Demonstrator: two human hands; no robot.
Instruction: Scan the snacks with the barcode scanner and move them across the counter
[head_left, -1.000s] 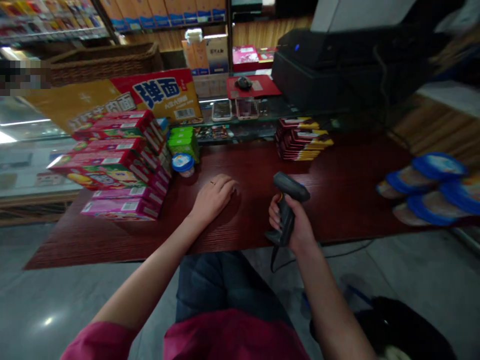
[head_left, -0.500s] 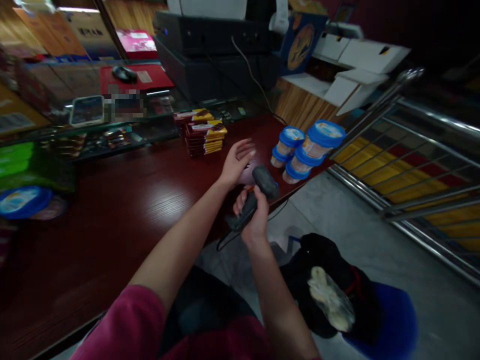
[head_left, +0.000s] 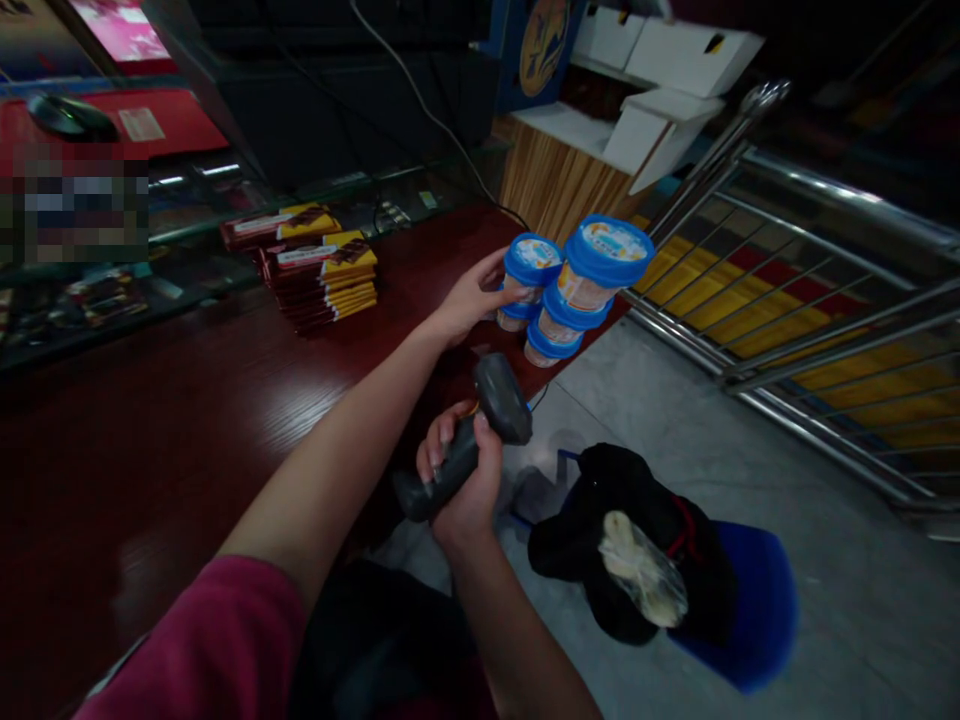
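Observation:
My left hand point(head_left: 472, 298) is at the upper tub point(head_left: 523, 272) of the shorter stack, its thumb across the front and its fingers round the far side, partly hidden. The tub has a blue lid and clear sides, and rests on another blue-lidded tub point(head_left: 514, 318). Right beside it rises a taller stack of similar tubs point(head_left: 585, 290). My right hand point(head_left: 469, 480) is wrapped round the handle of a dark grey barcode scanner point(head_left: 501, 398), held over the counter's front edge with its head toward the tubs.
Chocolate bars in red and yellow wrappers point(head_left: 322, 270) are piled on the dark red counter point(head_left: 187, 420). Behind is a glass shelf with a computer mouse point(head_left: 73, 117). A metal railing point(head_left: 825, 370) stands to the right. On the floor, a blue stool point(head_left: 757, 600) holds black cloth and a clear bag.
My left hand has moved right, from bare counter to the upper small tub, and closed round it. The scanner stays in my right hand, slightly lower. The view has shifted right and closer.

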